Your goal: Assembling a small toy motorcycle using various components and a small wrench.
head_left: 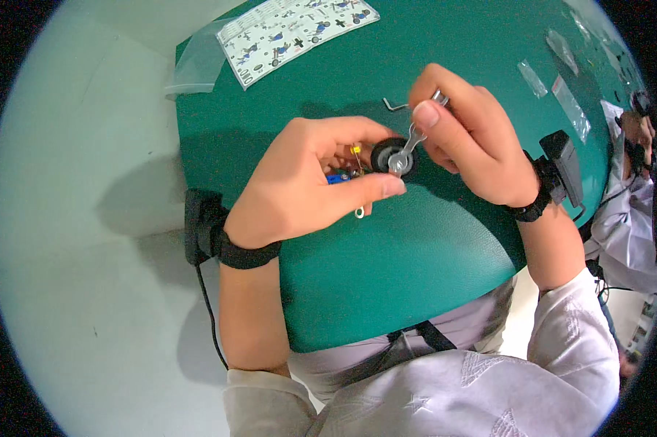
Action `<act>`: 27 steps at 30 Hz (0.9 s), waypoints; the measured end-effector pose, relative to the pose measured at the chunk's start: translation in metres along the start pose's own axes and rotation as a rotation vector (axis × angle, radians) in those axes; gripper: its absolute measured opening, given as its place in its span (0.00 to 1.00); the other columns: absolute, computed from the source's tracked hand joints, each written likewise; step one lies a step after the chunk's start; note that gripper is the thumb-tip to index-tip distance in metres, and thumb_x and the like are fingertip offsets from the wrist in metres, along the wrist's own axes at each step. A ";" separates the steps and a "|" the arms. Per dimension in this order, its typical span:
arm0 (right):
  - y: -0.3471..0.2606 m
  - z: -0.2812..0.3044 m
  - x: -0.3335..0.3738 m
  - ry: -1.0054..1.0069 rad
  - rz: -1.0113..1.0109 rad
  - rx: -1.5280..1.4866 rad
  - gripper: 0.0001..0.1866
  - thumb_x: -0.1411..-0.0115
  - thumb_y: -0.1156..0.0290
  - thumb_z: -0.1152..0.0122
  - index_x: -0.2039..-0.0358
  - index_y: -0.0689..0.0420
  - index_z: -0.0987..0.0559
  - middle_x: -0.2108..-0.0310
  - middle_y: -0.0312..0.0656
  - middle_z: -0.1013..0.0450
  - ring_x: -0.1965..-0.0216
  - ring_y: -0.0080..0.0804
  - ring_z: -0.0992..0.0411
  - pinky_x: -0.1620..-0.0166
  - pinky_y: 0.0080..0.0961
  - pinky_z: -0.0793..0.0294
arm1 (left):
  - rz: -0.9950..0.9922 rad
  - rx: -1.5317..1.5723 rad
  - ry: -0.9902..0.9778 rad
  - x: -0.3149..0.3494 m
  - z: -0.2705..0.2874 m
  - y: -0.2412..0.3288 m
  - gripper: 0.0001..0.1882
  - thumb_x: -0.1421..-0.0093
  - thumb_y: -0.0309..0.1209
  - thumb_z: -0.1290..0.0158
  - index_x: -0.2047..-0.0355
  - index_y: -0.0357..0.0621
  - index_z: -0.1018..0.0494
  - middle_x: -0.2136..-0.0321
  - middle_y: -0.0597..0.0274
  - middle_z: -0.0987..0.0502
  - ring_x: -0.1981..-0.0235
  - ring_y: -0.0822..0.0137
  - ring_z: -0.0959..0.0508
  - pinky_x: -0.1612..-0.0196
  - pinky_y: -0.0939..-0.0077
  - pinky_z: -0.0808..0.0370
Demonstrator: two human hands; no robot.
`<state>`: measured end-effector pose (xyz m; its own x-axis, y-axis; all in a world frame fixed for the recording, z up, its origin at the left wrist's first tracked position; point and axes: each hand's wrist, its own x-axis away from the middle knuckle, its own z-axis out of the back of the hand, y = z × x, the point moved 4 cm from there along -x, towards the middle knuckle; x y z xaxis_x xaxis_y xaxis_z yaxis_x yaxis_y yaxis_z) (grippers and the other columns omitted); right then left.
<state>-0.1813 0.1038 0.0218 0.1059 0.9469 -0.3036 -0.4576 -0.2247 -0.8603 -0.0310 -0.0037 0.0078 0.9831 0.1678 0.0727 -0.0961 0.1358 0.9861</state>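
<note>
Over the green table [357, 284], my left hand [306, 178] is closed round a small toy model with a blue part [338, 178], a yellow piece [355, 150] and a black wheel [379, 155]. Thumb and fingers grip the model near the wheel, hiding much of it. My right hand [470, 135] pinches a small metal wrench [413, 137] between thumb and forefinger. The wrench's lower end lies over the hub of the wheel. Just beyond my hands, an L-shaped hex key [394, 107] rests on the table.
A printed picture sheet [292, 36] lies at the far left, beside a clear plastic bag [197, 62]. Small clear packets [570, 108] are scattered at the far right. Another person's sleeve [627, 226] shows at the right edge. A pale wall [73, 189] stands at left.
</note>
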 end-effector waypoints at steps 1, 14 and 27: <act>0.003 0.002 0.001 0.035 -0.030 -0.035 0.14 0.28 0.64 0.49 0.68 0.60 0.30 0.84 0.43 0.40 0.82 0.33 0.38 0.76 0.32 0.42 | 0.035 0.042 0.014 -0.001 0.002 0.001 0.16 0.39 0.23 0.39 0.52 0.31 0.26 0.67 0.54 0.17 0.74 0.74 0.21 0.70 0.80 0.23; 0.010 0.008 -0.001 0.069 -0.155 -0.086 0.18 0.27 0.60 0.48 0.71 0.59 0.28 0.85 0.29 0.42 0.81 0.16 0.44 0.78 0.24 0.45 | 0.013 0.091 0.213 -0.001 0.016 0.006 0.16 0.37 0.24 0.41 0.50 0.32 0.26 0.65 0.52 0.17 0.74 0.73 0.21 0.69 0.79 0.23; 0.022 -0.004 -0.004 -0.153 -0.294 -0.232 0.21 0.27 0.56 0.50 0.71 0.59 0.23 0.85 0.29 0.34 0.85 0.15 0.37 0.81 0.18 0.40 | -0.023 0.042 0.375 -0.003 0.022 0.001 0.16 0.35 0.30 0.42 0.50 0.37 0.25 0.65 0.57 0.16 0.75 0.77 0.21 0.82 0.88 0.34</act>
<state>-0.1883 0.0942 0.0027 0.0616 0.9979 0.0184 -0.2140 0.0312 -0.9763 -0.0304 -0.0251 0.0123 0.8590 0.5121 -0.0012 -0.0610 0.1045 0.9927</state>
